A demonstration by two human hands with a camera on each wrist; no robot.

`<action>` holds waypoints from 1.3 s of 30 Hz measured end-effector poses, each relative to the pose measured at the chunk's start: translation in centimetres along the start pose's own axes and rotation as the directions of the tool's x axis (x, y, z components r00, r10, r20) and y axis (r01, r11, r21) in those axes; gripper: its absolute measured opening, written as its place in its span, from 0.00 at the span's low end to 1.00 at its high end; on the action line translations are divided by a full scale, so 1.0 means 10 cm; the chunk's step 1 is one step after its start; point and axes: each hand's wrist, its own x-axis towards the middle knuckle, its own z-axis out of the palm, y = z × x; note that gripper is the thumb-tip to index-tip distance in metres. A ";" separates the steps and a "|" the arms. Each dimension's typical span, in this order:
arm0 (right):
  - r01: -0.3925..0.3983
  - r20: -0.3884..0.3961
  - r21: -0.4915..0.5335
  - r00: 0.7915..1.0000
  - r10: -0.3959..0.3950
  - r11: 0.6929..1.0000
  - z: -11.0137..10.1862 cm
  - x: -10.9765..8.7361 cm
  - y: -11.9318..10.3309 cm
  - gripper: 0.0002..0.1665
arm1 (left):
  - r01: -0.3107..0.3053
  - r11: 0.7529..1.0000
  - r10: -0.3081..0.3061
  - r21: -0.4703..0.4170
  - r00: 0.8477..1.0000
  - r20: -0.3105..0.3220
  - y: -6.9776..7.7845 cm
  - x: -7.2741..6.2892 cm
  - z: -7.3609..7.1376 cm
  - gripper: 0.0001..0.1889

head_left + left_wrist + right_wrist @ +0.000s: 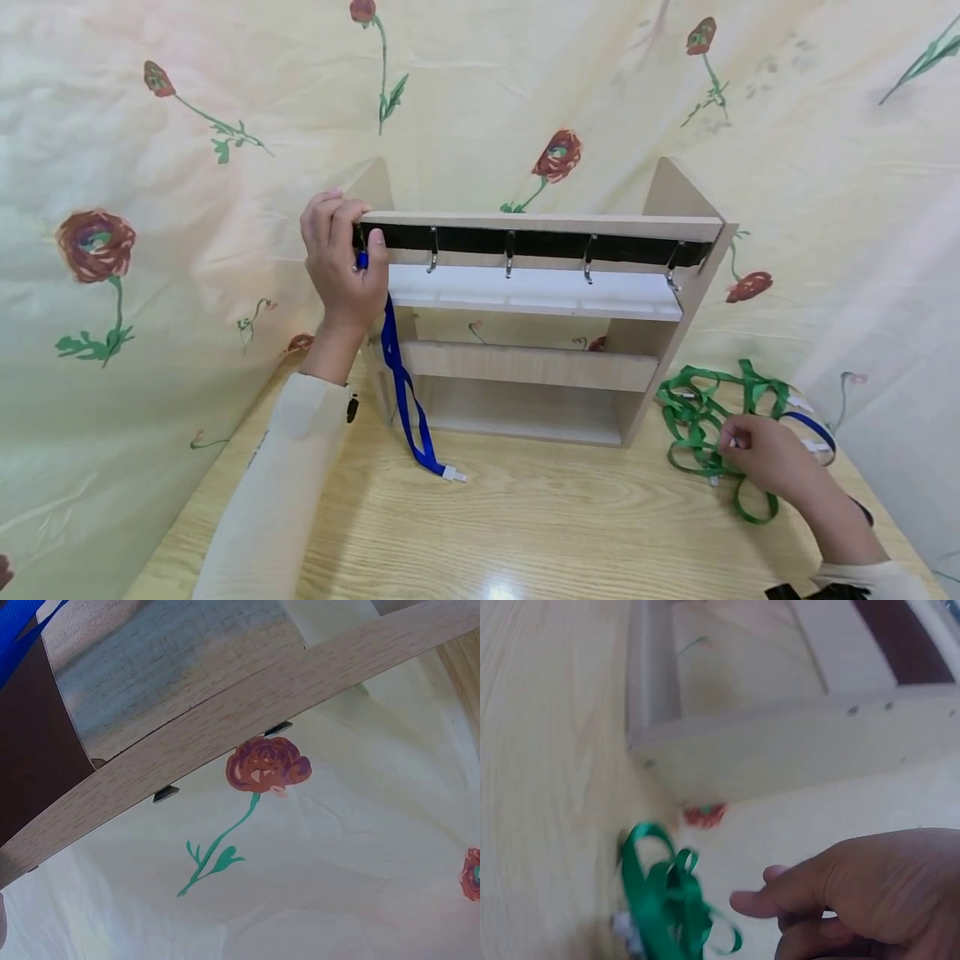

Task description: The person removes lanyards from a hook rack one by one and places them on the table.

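In the head view my left hand [341, 258] grips the upper left corner of a wooden shelf unit [525, 367]; its fingers reach over the edge and the thumb lies on the front. A blue lanyard [405, 392] hangs beside that hand from the leftmost end of the hook strip, its white clip end [452, 473] low near the table. On the right, my right hand [768, 454] hovers over a heap of green lanyards [690, 417], fingers loosely bent. The right wrist view shows thumb and fingers apart from the green straps [664, 900], nothing visible between them.
A black strip [551, 244] with several metal hooks [509, 254] runs along the top of the shelf unit. Another blue strap [813, 425] lies by the green heap. The wooden table [525, 517] meets a flower-printed cloth [225, 192] behind and at the sides.
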 end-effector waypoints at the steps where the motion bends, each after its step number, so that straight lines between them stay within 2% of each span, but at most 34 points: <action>1: 0.014 0.003 0.008 1.000 -0.014 1.000 -0.01 -0.01 -0.05 0.04 | 0.000 1.000 0.000 0.001 1.000 0.000 0.00 0.00 0.00 0.23; 4: 0.060 0.007 0.028 0.998 -0.061 0.998 -0.01 -0.03 -0.19 0.04 | 0.001 1.000 -0.001 0.002 1.000 -0.001 -0.01 -0.01 -0.01 0.23; 16: 0.218 -0.076 0.108 0.975 -0.210 0.970 -0.02 -0.12 -0.68 0.04 | 0.004 1.000 -0.004 0.001 1.000 0.001 -0.01 -0.03 -0.02 0.23; 25: 0.225 -0.042 0.145 0.974 -0.221 0.963 -0.05 -0.17 -0.98 0.07 | 0.003 1.000 -0.003 -0.004 1.000 0.003 -0.01 -0.02 -0.01 0.24; 28: 0.308 -0.099 0.145 0.950 -0.296 0.940 -0.02 -0.16 -1.06 0.11 | 0.005 1.000 -0.005 -0.004 1.000 0.001 -0.01 -0.02 -0.01 0.24; 33: 0.470 -0.255 0.135 0.867 -0.428 0.872 0.06 -0.15 -1.17 0.18 | 0.005 1.000 -0.005 -0.007 1.000 -0.001 0.00 -0.02 -0.01 0.23; 36: 0.508 -0.296 0.138 0.840 -0.454 0.850 0.09 -0.13 -1.24 0.20 | 0.004 1.000 -0.004 -0.004 1.000 -0.002 -0.01 -0.01 0.00 0.23; 39: 0.526 -0.314 0.153 0.828 -0.464 0.837 0.11 -0.11 -1.31 0.21 | 0.004 1.000 -0.004 -0.001 1.000 -0.003 -0.01 0.00 0.00 0.23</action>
